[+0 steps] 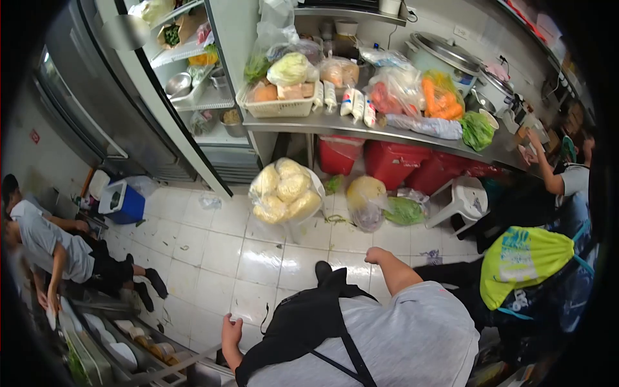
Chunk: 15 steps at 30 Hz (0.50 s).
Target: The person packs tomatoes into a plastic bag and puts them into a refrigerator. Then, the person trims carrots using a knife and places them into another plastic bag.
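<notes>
At the lower middle, my left hand (232,330) is beside a metal counter edge, its fingers slightly apart and nothing visible in them. My right hand (375,256) is out over the tiled floor, its fingers curled closed with nothing visible in them. Ahead of me a clear bag of pale yellow pieces (284,191) rests on a white stool (317,185). Behind it on the floor lie another yellowish bag (366,197) and some leafy greens (405,211). Neither hand touches these.
A steel table (290,124) bears a basket (280,108), carrots (440,100) and lettuce (477,131); red bins (394,162) stand below. A glass-door fridge (193,71) is left. People are at the left (55,235) and right (554,177). A yellow-green bag (522,261) is close right.
</notes>
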{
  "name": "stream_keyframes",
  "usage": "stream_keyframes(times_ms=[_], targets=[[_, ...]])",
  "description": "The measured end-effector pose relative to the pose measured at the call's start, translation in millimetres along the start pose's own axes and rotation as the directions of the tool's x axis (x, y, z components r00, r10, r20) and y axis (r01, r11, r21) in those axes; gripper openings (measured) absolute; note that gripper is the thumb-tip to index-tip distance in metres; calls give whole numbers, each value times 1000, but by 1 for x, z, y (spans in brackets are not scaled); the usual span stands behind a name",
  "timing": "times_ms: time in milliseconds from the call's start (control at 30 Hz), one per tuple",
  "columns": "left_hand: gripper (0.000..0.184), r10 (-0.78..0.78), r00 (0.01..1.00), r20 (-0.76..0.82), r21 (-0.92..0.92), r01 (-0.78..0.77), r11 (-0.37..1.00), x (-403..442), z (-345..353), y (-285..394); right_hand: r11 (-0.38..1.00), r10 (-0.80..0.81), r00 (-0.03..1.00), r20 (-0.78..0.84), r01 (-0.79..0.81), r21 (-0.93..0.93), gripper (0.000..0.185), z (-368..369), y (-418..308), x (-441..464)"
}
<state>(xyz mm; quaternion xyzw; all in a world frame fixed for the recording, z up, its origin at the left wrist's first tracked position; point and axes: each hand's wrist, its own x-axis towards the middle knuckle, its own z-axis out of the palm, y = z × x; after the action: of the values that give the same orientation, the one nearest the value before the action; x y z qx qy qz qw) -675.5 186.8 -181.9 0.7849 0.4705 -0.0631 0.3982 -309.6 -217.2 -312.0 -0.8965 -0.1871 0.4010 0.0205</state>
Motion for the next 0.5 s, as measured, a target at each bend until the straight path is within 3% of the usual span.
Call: stream_keyframes(times_ms=[167,300,433,500], targets=[[54,-28,999,43,16,28,999,34,-1,47,996,-84,994,-63,85,4,31,-80,-47,78],[54,-122,992,-39,39,124,992,72,1,92,973,-229,973,-34,228,-39,35,-128,-97,121],[54,-41,994,96,-73,48,996,120,9,110,977,-201,979,28,203,-69,41,-151,-135,147],[56,-64,986,153,-23,68,997,143,4,120,971,-221,972,81,227,-74,43,-155,-146,159]])
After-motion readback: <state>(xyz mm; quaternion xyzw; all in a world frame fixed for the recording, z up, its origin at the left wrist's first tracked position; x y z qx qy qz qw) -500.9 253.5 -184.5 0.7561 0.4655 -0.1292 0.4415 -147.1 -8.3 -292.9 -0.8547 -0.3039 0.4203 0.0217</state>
